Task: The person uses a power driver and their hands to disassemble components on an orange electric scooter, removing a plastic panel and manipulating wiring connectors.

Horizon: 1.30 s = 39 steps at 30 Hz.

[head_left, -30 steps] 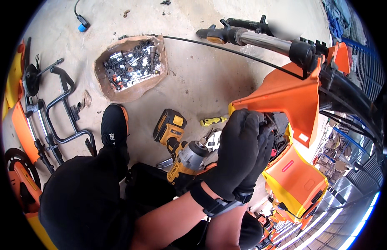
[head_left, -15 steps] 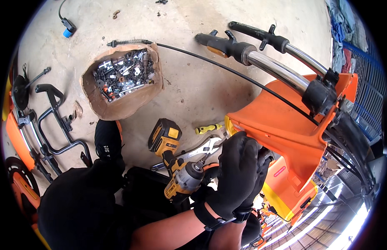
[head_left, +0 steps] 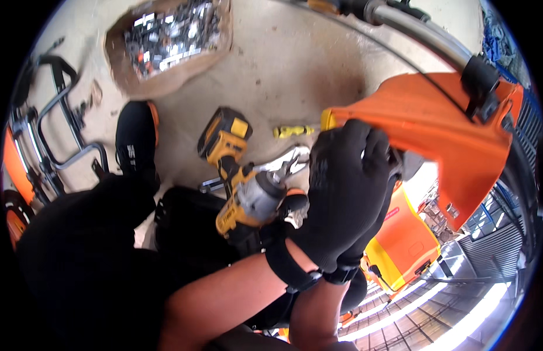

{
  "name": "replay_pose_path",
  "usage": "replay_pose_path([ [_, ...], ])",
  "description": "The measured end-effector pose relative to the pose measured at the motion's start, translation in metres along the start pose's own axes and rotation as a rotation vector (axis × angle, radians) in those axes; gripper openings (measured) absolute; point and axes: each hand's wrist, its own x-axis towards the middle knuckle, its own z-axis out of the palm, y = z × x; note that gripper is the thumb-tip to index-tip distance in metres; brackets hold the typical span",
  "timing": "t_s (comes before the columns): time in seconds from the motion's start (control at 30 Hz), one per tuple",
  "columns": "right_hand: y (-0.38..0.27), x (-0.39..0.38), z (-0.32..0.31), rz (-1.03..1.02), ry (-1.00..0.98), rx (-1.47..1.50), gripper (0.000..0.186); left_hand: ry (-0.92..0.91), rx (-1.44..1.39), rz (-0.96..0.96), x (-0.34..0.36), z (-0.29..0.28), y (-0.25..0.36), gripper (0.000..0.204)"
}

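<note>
Since the last half second, most of the view has slid upward: the cardboard box of small metal parts is now cut by the upper edge, and the fork tube is also mostly up at the frame edge. Floor items moved the same way, so probably a head tilt, not things being shifted. Gloves stay at the same edge of the orange panel; hands-on work there looks ongoing, no visible result from this change.

Panel sits just right of and above the hands, its yellow corner beside the left knuckles, the broad orange face stretching off to the right. Left hand in front, black glove, fingers bent and bunched against the panel's near edge, a small gap between two of them. Right hand mostly hidden behind the left; only part of its glove shows. Can't tell how far closed either one is, or what they have hold of, if anything; fingertips are out of sight.

Left of the gloves: yellow-and-black impact driver, bit end toward the hands, not held by either. Silver wrench between driver and glove. Yellow screwdriver on the floor, near the panel's yellow corner. Orange-and-yellow cover below the panel, right of the wrists.
</note>
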Motion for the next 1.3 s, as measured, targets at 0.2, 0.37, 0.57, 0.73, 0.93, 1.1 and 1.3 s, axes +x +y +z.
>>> replay_pose_path([
  [0.2,0.014,-0.013,-0.034,-0.416,-0.007,-0.778,0.039,0.026,0.131,0.243,-0.004,0.002,-0.026,0.011],
  [0.37,0.020,-0.005,-0.021,-0.651,0.006,-0.769,0.031,0.157,0.109,0.382,-0.002,-0.014,-0.027,0.012],
  [0.57,0.030,-0.007,-0.024,-0.521,0.057,-0.540,0.023,0.063,0.167,0.403,-0.003,-0.009,-0.039,0.016],
  [0.73,0.010,-0.010,-0.018,-0.174,0.084,-0.070,0.021,0.060,0.097,0.333,-0.011,-0.015,-0.026,0.018],
  [0.93,0.009,-0.011,-0.024,0.019,0.070,0.182,0.025,0.026,0.016,0.299,-0.009,-0.004,-0.033,0.019],
  [1.1,0.005,-0.013,-0.031,0.032,0.023,0.116,0.030,0.034,-0.092,0.240,-0.009,0.001,-0.032,0.017],
  [1.3,-0.001,-0.015,-0.034,0.062,0.001,0.034,0.035,0.015,-0.153,0.129,-0.012,0.010,-0.035,0.015],
])
